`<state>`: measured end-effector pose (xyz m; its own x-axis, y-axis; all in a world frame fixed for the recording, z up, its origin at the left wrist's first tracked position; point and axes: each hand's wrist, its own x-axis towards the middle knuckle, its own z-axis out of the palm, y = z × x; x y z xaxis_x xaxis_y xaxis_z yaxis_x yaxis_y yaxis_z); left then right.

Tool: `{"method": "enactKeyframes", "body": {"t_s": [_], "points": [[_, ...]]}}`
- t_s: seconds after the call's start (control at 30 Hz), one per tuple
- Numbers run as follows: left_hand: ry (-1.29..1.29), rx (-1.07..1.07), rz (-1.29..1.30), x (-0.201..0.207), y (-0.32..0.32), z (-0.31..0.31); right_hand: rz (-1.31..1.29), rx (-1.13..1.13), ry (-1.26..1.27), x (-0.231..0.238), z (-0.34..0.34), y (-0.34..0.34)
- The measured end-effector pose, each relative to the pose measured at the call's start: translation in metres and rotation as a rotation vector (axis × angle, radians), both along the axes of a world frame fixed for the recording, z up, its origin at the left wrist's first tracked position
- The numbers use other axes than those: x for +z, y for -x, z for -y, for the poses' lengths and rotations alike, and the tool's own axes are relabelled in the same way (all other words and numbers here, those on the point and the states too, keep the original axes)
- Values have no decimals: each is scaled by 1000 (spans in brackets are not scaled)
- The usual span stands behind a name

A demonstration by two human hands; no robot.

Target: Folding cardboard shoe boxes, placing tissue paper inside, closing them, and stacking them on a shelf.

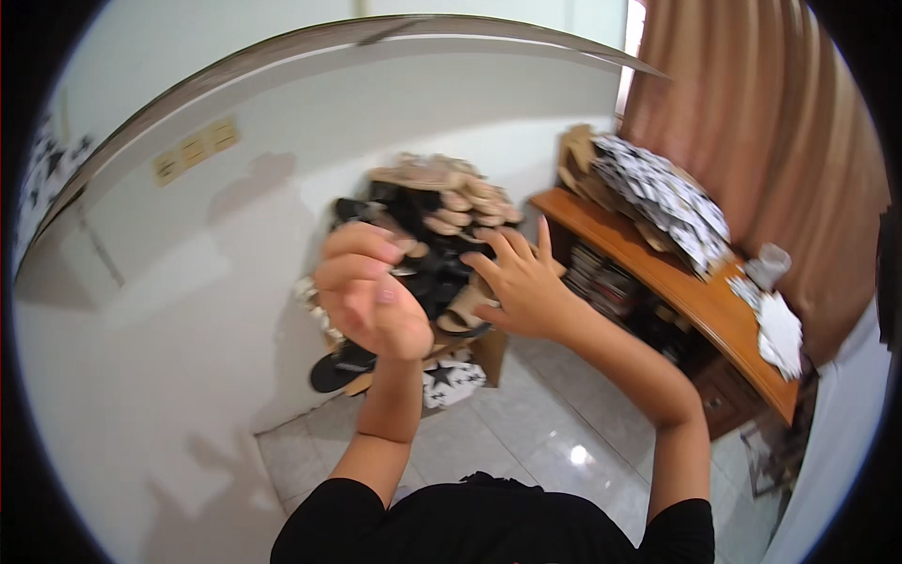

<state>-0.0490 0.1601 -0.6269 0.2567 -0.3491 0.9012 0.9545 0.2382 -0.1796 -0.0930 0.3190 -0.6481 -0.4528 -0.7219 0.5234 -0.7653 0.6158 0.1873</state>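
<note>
- The left hand (366, 296) is curled closed around a black sandal (427, 277), held up in front of the white wall (169, 310).
- The right hand (521, 282) is open, fingers spread, touching the sandal's beige strap side.
- Behind both hands rises a heap of sandals (437, 193).
- A wooden desk (695, 301) stands to the right, carrying patterned packets (658, 197).

The left hand (371, 287) hides part of the blurred sandal pile (442, 216).
</note>
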Motion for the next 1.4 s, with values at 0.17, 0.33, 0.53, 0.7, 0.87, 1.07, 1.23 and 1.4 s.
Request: {"method": "enactKeyframes", "body": {"t_s": [0.17,0.33,0.53,0.7,0.87,1.07,1.23,1.4], "points": [[163,-391,583,-59,64,-163,698,-455,106,-80,-188,13],[609,-385,1067,-119,119,-276,918,-579,550,-151,-307,6],[804,-609,1103,-170,185,-387,1074,-601,802,-179,-393,41],[956,-658,1192,-182,274,-466,966,-597,922,-172,-453,112],[1248,-532,1262,-195,368,-536,908,-593,991,-181,-509,181],[1559,-371,1280,-211,467,-624,871,-614,1167,-195,-594,256],[1357,-299,1284,-208,547,-716,799,-624,1114,-196,-671,321],[825,-945,1761,-204,627,-824,823,-577,1135,-206,-748,374]]}}
